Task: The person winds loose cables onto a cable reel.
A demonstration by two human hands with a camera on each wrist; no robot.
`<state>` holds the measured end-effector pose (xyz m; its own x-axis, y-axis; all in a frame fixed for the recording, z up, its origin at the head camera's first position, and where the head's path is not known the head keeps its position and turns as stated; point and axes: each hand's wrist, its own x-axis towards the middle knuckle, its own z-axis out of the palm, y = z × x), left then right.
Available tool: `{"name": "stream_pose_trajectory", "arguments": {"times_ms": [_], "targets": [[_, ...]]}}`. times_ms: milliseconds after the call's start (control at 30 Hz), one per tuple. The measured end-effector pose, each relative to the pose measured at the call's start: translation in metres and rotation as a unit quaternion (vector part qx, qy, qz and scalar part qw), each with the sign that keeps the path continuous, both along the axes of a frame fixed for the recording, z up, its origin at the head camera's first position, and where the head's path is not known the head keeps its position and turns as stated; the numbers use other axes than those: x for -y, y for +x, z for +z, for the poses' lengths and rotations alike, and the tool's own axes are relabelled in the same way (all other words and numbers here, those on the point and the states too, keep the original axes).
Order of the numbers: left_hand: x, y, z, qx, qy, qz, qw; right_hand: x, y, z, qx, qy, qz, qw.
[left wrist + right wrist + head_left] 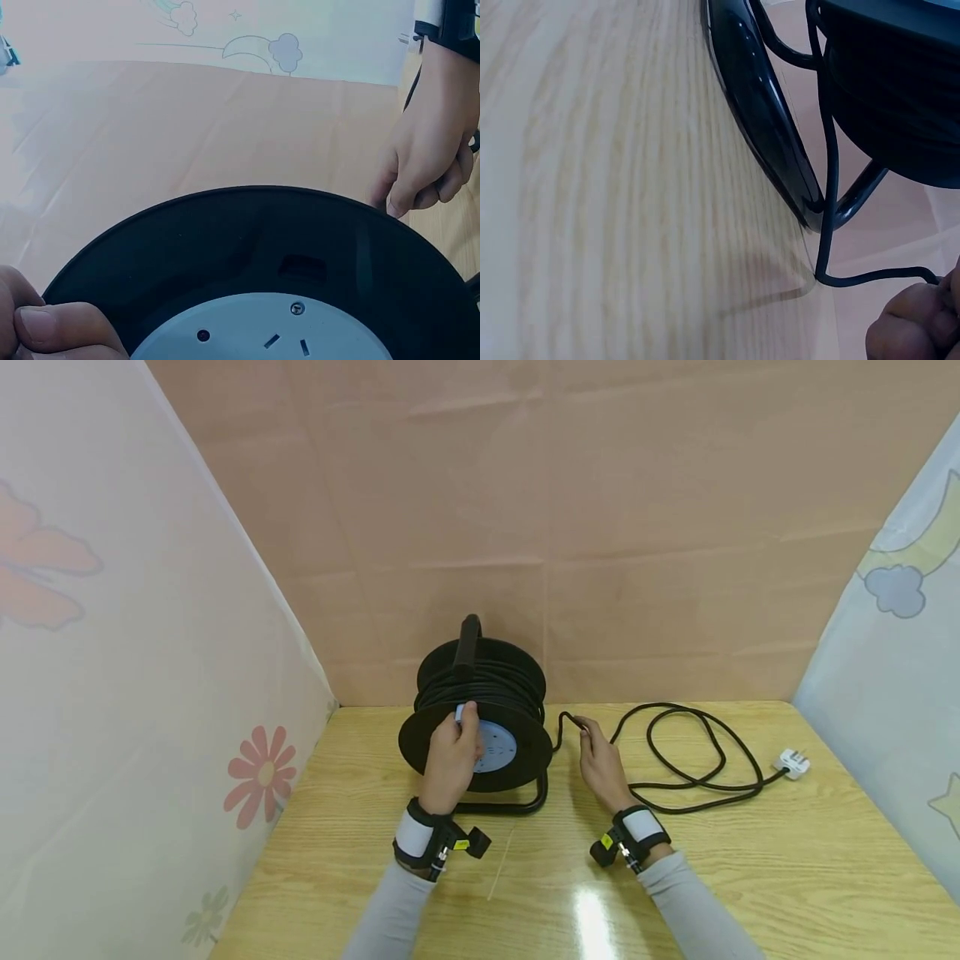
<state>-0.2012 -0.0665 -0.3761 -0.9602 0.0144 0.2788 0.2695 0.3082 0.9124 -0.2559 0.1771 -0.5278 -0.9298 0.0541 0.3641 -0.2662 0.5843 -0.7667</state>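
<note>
A black cable reel (527, 760) stands on the wooden table, black cable wound between its flanges and a light blue socket panel (498, 745) on its front. My left hand (450, 764) grips a small light blue knob (460, 713) on the reel's front flange. In the left wrist view those curled fingers (67, 326) show at the lower left; the knob is hidden there. To the right of the reel, my right hand (602, 768) pinches the loose cable (561, 727). The right wrist view shows this cable (830, 165) dropping from the reel, then bending toward the fingers.
Beyond my right hand, the rest of the cable lies in loose loops (738, 743) on the table and ends in a white plug (792, 764). A black tubular stand (510, 808) supports the reel. A brown covered wall (637, 568) rises close behind it.
</note>
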Motion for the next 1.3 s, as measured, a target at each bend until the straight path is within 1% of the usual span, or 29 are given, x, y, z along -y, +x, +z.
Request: {"name": "stream_pose_trajectory", "arguments": {"times_ms": [33, 133, 267, 333, 500, 767, 1100, 1300], "targets": [[0.0, -0.003, -0.005, -0.005, -0.001, 0.002, 1.0, 0.0, 0.0, 0.0, -0.001, 0.001, 0.001, 1.0], [-0.002, -0.005, -0.01, -0.024, -0.007, 0.007, 0.9997, 0.0, 0.002, 0.0, -0.003, 0.005, 0.001, 1.0], [-0.004, -0.005, -0.01, -0.044, -0.018, 0.01, 0.9988, 0.0, 0.003, 0.001, -0.002, 0.003, 0.003, 1.0], [-0.004, -0.005, -0.01, -0.05, -0.031, 0.012, 0.9982, 0.0, 0.004, 0.001, -0.009, 0.006, 0.003, 0.9999], [-0.006, -0.004, -0.009, -0.065, -0.061, 0.009, 0.996, 0.0, 0.006, 0.001, -0.009, 0.007, 0.007, 0.9999], [-0.012, -0.003, -0.01, -0.058, -0.065, -0.003, 0.9962, 0.001, 0.004, 0.002, -0.001, 0.013, 0.007, 0.9999], [-0.018, -0.004, -0.016, -0.058, -0.032, -0.024, 0.9975, 0.003, 0.006, 0.006, 0.029, 0.008, 0.004, 0.9995], [-0.021, -0.005, -0.021, -0.059, -0.028, -0.026, 0.9975, 0.004, 0.008, 0.008, 0.026, 0.004, -0.001, 0.9997]]}}
